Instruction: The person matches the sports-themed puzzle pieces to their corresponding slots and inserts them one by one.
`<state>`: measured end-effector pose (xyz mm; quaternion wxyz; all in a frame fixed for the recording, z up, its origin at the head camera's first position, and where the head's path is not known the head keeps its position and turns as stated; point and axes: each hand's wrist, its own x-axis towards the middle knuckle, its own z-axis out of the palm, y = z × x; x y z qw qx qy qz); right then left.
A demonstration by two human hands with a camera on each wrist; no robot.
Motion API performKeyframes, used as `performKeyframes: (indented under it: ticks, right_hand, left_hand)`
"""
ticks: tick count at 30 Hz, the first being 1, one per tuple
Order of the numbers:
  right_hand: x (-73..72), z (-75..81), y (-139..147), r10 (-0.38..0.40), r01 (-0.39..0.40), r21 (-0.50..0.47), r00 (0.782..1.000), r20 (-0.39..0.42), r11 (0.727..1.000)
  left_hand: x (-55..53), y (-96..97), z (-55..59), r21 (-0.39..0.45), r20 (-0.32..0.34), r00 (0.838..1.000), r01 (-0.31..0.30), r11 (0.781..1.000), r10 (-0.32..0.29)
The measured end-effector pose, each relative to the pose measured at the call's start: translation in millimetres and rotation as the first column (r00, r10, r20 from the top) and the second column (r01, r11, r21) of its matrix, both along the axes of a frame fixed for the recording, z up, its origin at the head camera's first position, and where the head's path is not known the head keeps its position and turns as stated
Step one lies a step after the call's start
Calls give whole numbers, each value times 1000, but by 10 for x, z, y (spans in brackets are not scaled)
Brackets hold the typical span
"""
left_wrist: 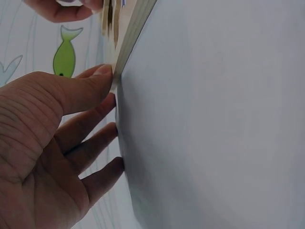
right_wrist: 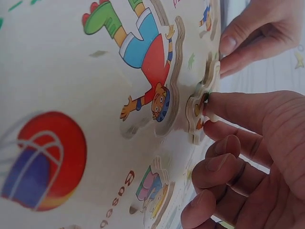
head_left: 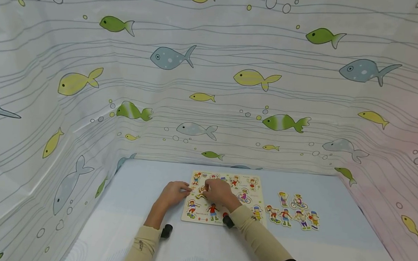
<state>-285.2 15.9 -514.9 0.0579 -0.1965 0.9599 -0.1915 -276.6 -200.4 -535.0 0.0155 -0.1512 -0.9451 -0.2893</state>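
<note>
The piece (right_wrist: 196, 114) is at the left part of the board (right_wrist: 57, 86), pinched between thumb and forefinger of the right hand (head_left: 219, 192), whose other fingers curl loosely. The left hand (head_left: 174, 193) has its fingers spread apart, the thumb against the board's left edge (steadying it, I'd guess). Fitting this piece seems to be the step in hand; the next move calls for matching its outline to a recess and pressing it flat (its seating I cannot tell). Six loose pieces (head_left: 301, 219) lie right of the board on the table (head_left: 323, 248).
</note>
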Motion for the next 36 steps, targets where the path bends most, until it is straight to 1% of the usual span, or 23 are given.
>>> performKeyframes:
  ticks: [10, 18, 24, 28, 36]
  right_hand:
    - [-35, -10, -37, 9, -9, 45, 1000, -9, 999]
    - [-18, 35, -73, 30, -27, 84, 999, -28, 996]
    - [-11, 51, -105, 47, -42, 114, 998, -40, 993]
    - [10, 67, -116, 33, -29, 121, 999, -37, 992]
    - [38, 89, -112, 22, -19, 108, 999, -31, 994]
  left_hand:
    - [15, 11, 24, 5, 17, 1000, -10, 1000, 10]
    - [9, 15, 16, -12, -10, 1000, -4, 1000, 3]
    - [6, 18, 19, -8, -1, 1000, -11, 1000, 11]
    - [13, 21, 29, 0, 14, 1000, -18, 1000, 18]
    - [29, 7, 27, 3, 15, 1000, -27, 1000, 27]
